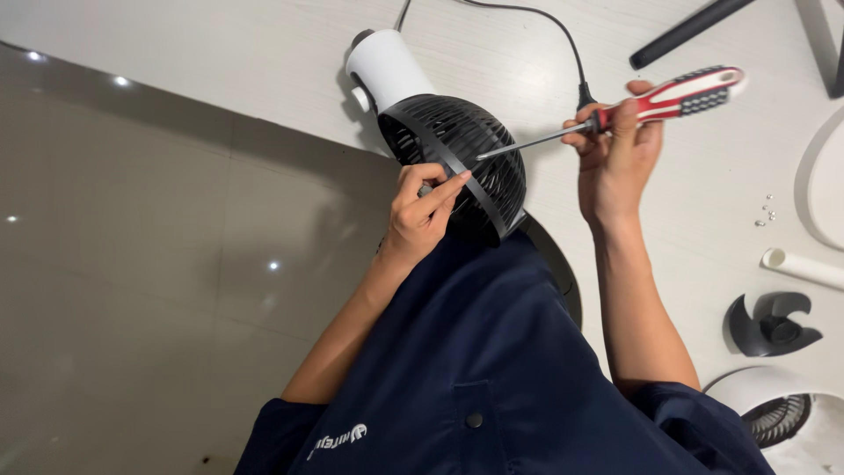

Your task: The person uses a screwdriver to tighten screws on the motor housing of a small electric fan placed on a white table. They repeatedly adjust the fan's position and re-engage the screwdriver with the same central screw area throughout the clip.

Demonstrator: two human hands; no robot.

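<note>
So we've got the black fan cage (462, 163) lying on its side at the near edge of the worktop (264, 53), with its white motor housing (387, 66) pointing away from us and a black cord (545, 26) trailing off the back.

The thing that matters here is the line of the screwdriver (615, 114). Our right hand (620, 154) is closed around it where the red-and-white handle meets the metal shaft, the handle sticking out up and to the right. The shaft runs down and to the left, so the tip lands on the black band that rings the cage, right around the middle of the grille. The fan sits left of that hand, and the tool's long axis points straight at it.

Our left hand (422, 211) is the nearer one. It's right up against the cage, fingers curled and pinched on the rim band just below where the tip meets it. Whether there's something tiny between those fingertips, we can't tell.

Off to the right, well apart from all this: a few small silver screws (767, 211), a dark fan blade (772, 324), a white tube (802, 266) and another grille (778, 418) in a white ring.
</note>
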